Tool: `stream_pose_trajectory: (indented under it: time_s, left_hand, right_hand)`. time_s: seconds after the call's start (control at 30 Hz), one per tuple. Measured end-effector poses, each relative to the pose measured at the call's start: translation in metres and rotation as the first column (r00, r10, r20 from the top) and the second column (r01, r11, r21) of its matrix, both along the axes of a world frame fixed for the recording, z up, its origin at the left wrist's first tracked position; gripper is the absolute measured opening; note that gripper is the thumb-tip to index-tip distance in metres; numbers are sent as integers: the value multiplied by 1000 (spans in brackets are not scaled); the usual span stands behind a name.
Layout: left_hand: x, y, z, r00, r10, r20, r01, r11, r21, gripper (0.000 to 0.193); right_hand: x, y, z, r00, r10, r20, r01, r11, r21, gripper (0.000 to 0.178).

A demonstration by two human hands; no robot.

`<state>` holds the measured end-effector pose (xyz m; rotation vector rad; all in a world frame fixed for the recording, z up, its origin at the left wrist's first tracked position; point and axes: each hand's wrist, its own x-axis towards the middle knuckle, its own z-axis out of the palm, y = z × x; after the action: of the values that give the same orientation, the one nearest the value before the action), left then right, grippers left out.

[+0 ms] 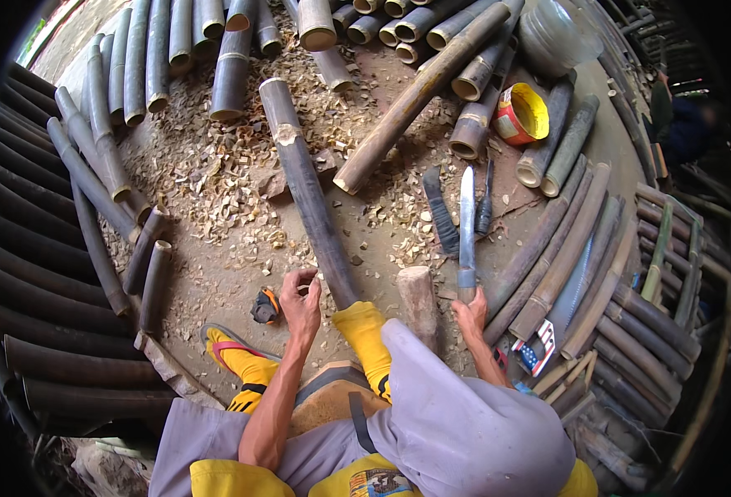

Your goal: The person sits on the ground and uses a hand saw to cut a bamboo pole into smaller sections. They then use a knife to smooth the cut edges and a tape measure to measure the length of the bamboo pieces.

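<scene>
A knife [466, 203] with a long pale blade points away from me, its handle gripped in my right hand [470, 313]. My left hand [302, 305] hangs just left of a dark bamboo pole [312, 207], fingers loosely curled and apart, with nothing visible in them. Pale scraped wood shows around a joint near the pole's far end. The pole's near end meets my yellow-socked foot [361, 331]. Between the pole and the knife stands a short wooden post [418, 302]. A black and orange tape measure [265, 306] lies left of my left hand.
Wood chips [208, 178] litter the ground. Beyond the knife lie a dark sheath [441, 211] and a dark-handled tool [485, 199]. A yellow-red can [521, 114] sits among bamboo pieces. A handsaw [539, 348] rests at right. Bamboo stacks [59, 290] border the left.
</scene>
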<state>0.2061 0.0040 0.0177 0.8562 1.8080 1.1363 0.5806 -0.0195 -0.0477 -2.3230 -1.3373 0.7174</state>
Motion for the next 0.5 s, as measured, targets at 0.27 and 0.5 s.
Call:
stream_pose_trajectory:
  time_s: [0.27,0.5]
  left_hand:
    - [2,-7,-8,1000,-3,-18,3,1000,19,16]
    - [1,-6,-2,1000,-18,25,19,999,-42,15]
  right_hand:
    - [1,7,3,998,-52,19,54,992,-116,67]
    - [0,16,30,992,-120,-33,107,958,-265,78]
